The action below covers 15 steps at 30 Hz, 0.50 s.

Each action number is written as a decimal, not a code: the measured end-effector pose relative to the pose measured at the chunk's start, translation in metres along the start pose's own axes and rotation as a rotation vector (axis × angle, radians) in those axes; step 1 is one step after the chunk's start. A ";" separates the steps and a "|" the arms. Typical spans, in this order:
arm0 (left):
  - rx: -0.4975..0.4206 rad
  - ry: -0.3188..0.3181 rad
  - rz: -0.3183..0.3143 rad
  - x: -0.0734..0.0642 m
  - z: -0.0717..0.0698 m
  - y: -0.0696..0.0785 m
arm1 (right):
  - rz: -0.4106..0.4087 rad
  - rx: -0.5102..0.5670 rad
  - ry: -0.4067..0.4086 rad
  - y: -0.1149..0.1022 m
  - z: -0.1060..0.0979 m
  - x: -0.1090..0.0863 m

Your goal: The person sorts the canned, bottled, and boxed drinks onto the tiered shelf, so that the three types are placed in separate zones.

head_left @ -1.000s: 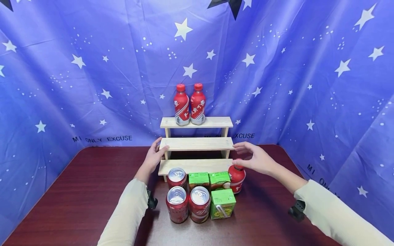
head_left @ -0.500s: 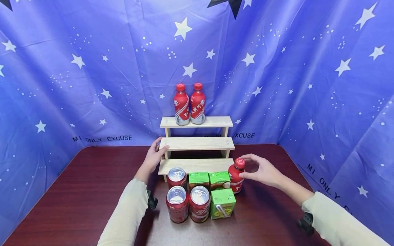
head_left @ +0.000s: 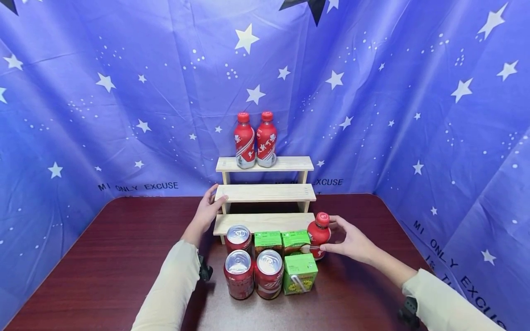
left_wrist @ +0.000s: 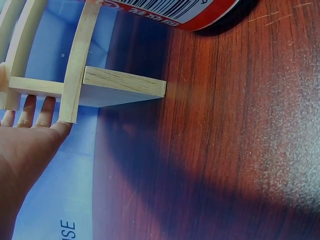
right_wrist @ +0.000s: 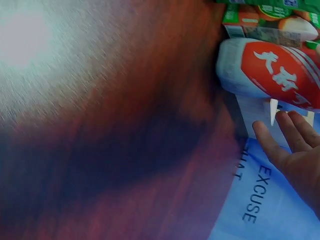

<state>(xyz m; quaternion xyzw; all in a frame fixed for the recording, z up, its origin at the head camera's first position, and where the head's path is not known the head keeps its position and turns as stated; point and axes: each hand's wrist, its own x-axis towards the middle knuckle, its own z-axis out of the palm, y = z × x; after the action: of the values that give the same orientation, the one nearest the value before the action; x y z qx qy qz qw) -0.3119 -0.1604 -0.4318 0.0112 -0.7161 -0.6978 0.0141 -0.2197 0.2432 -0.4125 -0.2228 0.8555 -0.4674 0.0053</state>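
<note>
A three-step wooden shelf stand is set against the backdrop in the head view. My left hand grips the left end of its middle step, thumb on top; in the left wrist view several fingers lie against the stand's side. At the stand's front right corner is an upright red soda bottle. Around its right side reaches my right hand, thumb in front, fingers behind. The right wrist view shows those fingers straight and spread beside the bottle; firm contact cannot be made out. Two matching bottles stand on the top step.
Several red soda cans with silver tops stand before the stand. Green drink cartons are packed right of them, close to the bottle. Everything rests on a dark red wooden table, with a blue star-print cloth behind.
My right hand has come down from over the bottle's cap to its right side, thumb now lower on the front. The left hand and stand have stayed put.
</note>
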 end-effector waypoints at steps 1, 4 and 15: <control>0.000 0.000 0.000 0.000 0.000 0.000 | 0.005 0.016 -0.001 0.002 0.002 -0.001; -0.008 0.000 0.005 0.001 0.000 -0.001 | 0.021 0.067 -0.002 0.007 0.009 -0.003; -0.014 -0.001 0.007 0.002 0.000 -0.003 | 0.014 0.151 0.089 0.015 0.029 -0.008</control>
<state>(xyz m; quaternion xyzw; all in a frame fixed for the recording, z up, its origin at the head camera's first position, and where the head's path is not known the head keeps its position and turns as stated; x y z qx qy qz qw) -0.3134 -0.1610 -0.4343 0.0083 -0.7112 -0.7028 0.0163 -0.2120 0.2298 -0.4424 -0.1948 0.8189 -0.5398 -0.0125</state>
